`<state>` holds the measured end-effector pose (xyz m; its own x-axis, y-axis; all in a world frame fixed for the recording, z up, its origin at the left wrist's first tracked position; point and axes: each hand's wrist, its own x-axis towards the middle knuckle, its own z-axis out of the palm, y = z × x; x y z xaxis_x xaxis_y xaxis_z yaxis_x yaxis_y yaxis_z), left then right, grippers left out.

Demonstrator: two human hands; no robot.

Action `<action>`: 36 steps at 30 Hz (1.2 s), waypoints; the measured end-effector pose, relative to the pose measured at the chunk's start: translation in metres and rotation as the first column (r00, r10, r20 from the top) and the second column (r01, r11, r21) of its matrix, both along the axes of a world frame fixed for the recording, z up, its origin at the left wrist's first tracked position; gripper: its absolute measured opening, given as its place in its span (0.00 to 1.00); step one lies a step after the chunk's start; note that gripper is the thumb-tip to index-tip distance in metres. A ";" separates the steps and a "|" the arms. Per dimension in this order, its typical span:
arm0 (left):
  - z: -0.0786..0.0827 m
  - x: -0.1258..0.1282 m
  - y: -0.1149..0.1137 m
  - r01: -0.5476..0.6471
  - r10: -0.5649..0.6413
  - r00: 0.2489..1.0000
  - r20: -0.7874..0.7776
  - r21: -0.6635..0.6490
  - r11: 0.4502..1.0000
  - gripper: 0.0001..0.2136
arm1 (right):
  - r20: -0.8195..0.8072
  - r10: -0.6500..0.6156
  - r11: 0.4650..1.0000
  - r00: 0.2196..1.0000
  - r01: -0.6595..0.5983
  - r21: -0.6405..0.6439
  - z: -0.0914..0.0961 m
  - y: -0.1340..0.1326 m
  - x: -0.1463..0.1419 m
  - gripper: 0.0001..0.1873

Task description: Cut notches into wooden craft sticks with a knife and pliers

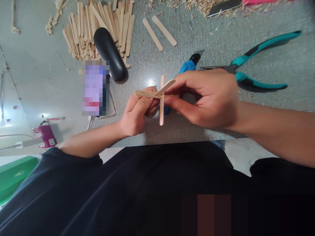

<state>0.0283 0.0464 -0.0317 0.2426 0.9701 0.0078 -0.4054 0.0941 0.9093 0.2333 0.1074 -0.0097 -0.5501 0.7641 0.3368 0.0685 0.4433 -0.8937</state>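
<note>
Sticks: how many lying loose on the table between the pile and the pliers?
2. The left stick is nearer the pile; the right stick lies beside it, roughly parallel. The right hand might hide others.

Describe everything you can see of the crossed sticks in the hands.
The crossed sticks look like pale, flat wood with rounded ends. In the picture, one runs left to right, one up and down, and one slants up rightward, meeting near the middle. The left hand and right hand hold them from either side. Any fastening is unclear.
</note>
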 end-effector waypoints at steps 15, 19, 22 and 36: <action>0.003 0.000 0.000 0.005 0.001 0.989 -0.146 0.037 0.999 0.30 | 0.080 -0.038 0.972 0.996 0.019 0.236 -0.013 -0.001 0.001 0.12; 0.009 0.003 0.000 0.034 -0.034 0.994 -0.105 0.001 0.999 0.30 | 0.004 -0.060 0.933 0.998 0.055 0.355 -0.017 -0.003 -0.001 0.05; 0.011 0.002 -0.002 0.060 -0.064 0.991 -0.114 -0.036 0.998 0.29 | 0.036 -0.049 0.939 0.998 0.033 0.343 -0.017 -0.005 -0.001 0.09; 0.000 -0.004 -0.001 0.060 -0.037 0.982 -0.183 0.117 0.991 0.27 | 0.002 -0.037 0.934 0.999 0.034 0.357 -0.019 -0.007 -0.006 0.10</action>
